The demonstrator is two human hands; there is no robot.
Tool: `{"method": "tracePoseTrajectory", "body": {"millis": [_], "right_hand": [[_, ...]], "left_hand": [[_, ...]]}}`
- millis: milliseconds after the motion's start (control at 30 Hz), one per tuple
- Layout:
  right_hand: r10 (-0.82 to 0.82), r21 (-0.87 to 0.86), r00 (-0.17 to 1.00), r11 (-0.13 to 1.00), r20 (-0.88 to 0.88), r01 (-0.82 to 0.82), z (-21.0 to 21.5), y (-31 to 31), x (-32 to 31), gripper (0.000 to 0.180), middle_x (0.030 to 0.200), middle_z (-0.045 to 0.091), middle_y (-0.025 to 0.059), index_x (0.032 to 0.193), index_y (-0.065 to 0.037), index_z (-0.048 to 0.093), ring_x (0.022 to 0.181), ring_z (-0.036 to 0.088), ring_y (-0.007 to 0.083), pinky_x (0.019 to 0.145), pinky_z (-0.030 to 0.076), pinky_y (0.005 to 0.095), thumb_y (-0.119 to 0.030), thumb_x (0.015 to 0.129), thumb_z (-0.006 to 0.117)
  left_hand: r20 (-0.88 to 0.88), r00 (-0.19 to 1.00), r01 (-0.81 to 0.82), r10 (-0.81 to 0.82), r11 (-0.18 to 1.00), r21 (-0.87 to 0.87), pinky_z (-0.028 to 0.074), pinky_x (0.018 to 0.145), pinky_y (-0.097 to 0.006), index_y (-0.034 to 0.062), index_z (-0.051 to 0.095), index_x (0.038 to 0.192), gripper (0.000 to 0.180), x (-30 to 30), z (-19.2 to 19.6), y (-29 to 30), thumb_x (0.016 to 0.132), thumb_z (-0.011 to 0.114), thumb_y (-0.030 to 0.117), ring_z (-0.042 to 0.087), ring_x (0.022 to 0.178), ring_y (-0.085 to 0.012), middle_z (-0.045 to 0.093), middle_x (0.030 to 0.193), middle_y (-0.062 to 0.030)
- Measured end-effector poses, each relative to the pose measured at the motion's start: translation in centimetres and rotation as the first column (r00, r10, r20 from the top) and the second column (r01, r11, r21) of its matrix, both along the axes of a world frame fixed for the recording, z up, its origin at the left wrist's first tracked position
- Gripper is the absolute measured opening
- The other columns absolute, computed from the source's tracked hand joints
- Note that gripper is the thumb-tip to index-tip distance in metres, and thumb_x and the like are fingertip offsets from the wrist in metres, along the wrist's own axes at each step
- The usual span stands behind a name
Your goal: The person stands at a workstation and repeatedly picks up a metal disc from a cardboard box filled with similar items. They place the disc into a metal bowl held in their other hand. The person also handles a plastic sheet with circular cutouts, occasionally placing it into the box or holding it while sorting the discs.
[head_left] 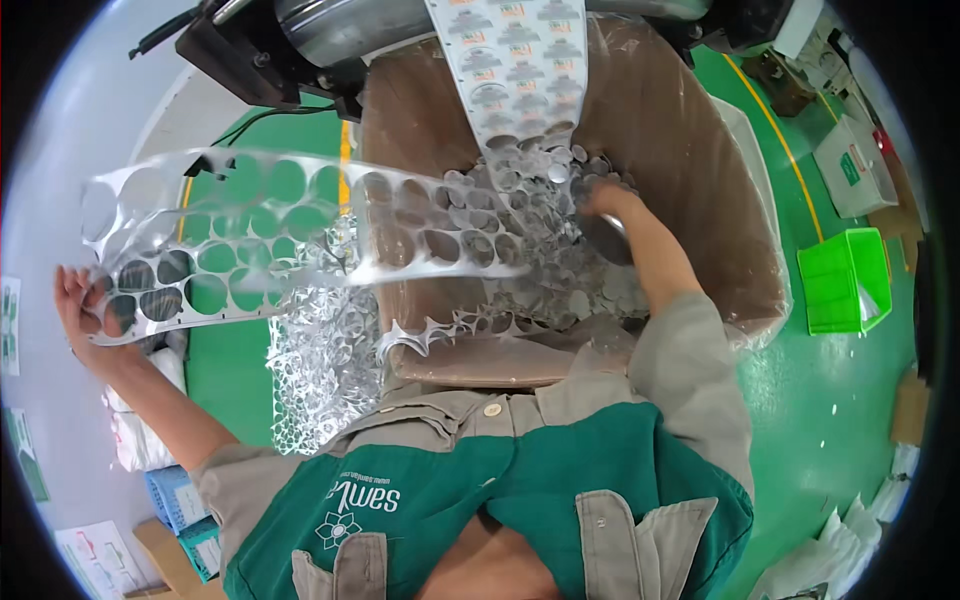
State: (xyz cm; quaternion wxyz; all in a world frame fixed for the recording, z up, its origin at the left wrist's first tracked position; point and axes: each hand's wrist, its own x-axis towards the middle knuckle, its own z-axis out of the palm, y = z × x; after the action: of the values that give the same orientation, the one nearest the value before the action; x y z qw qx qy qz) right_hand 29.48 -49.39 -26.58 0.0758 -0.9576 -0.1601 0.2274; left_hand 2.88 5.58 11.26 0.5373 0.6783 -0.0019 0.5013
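My left hand (95,305), raised out at the far left, has its fingers closed on the end of a punched foil strip (355,272). This silvery web is full of round holes, smeared in part by motion, and stretches right across the lined box. Inside the box lies a heap of small foil discs (570,250) mixed with scrap. My right hand (608,200) reaches into the box at the heap, beside the lower end of a printed foil web (520,75). Its fingers are partly hidden and blurred, so their grip is unclear. A dark oval piece (605,240) shows just below that hand.
Clear plastic lines the large brown box (690,180) in front of me. Above it are a metal roller (350,35) and a black machine bracket (240,55). Punched foil scrap (325,360) is piled left of the box. A green crate (835,285) stands at right.
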Motion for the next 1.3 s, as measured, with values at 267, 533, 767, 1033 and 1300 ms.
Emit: {"method": "tracePoseTrajectory", "body": {"millis": [267, 533, 767, 1033, 1300], "right_hand": [[0.054, -0.143, 0.998, 0.988, -0.016, -0.055, -4.2, -2.3, -0.3, 0.052, 0.096, 0.064, 0.0188, 0.092, 0.001, 0.065, 0.088, 0.062, 0.0313, 0.077, 0.049, 0.0382, -0.035, 0.057, 0.075], [0.247, 0.925, 0.939, 0.352, -0.239, 0.143, 16.4, 3.5, 0.2, 0.051, 0.103, 0.059, 0.0083, 0.117, 0.001, 0.049, 0.091, 0.055, 0.0149, 0.073, 0.047, 0.0286, -0.028, 0.078, 0.065], [0.321, 0.55, 0.825, -0.626, -0.466, 0.554, 11.5, 3.3, 0.3, 0.045, 0.109, 0.055, 0.0054, 0.113, -0.01, 0.051, 0.1, 0.052, 0.0222, 0.086, 0.043, 0.0425, -0.042, 0.083, 0.058], [0.162, -0.151, 0.987, 0.975, -0.022, -0.163, -12.5, -1.7, -1.0, 0.042, 0.105, 0.061, 0.017, 0.102, -0.007, 0.063, 0.087, 0.06, 0.0349, 0.082, 0.046, 0.0435, -0.039, 0.075, 0.067], [-0.044, 0.651, 0.987, 0.747, -0.154, 0.135, 9.0, 2.6, 2.9, 0.046, 0.093, 0.063, 0.007, 0.106, -0.003, 0.058, 0.082, 0.058, 0.0173, 0.072, 0.045, 0.0324, -0.031, 0.071, 0.071]], "left_hand": [[-0.447, 0.318, 0.144, 0.836, 0.424, 0.894, 0.039, 0.091, -0.036, -0.0012, 0.053, 0.114, 0.041, -2.8, -9.0, 12.3, 0.084, 0.054, 0.027, 0.048, 0.112, -0.0308, 0.052, 0.118, -0.0206], [-0.703, 0.704, 0.677, 0.101, 0.204, 0.707, 0.019, 0.106, -0.05, 0.0132, 0.057, 0.112, 0.038, 9.1, -14.6, -17.5, 0.076, 0.063, 0.024, 0.039, 0.122, -0.0277, 0.054, 0.12, -0.0078], [-0.663, 0.7, 0.658, 0.265, 0.12, 0.743, 0.008, 0.107, -0.052, 0.015, 0.061, 0.11, 0.047, 10.9, -21.0, -18.4, 0.07, 0.064, 0.038, 0.038, 0.122, -0.0271, 0.056, 0.118, -0.0079], [-0.588, 0.711, 0.661, 0.386, -0.08, 0.746, 0.012, 0.106, -0.051, 0.0166, 0.061, 0.109, 0.044, 11.2, -21.1, -18.7, 0.072, 0.06, 0.04, 0.043, 0.117, -0.0258, 0.056, 0.115, -0.0114], [-0.71, 0.66, 0.733, 0.246, -0.005, 0.68, 0.027, 0.1, -0.043, 0.0143, 0.063, 0.089, 0.014, 12.2, -20.5, -18.8, 0.076, 0.059, 0.016, 0.054, 0.095, -0.0227, 0.063, 0.085, -0.0041]]}}
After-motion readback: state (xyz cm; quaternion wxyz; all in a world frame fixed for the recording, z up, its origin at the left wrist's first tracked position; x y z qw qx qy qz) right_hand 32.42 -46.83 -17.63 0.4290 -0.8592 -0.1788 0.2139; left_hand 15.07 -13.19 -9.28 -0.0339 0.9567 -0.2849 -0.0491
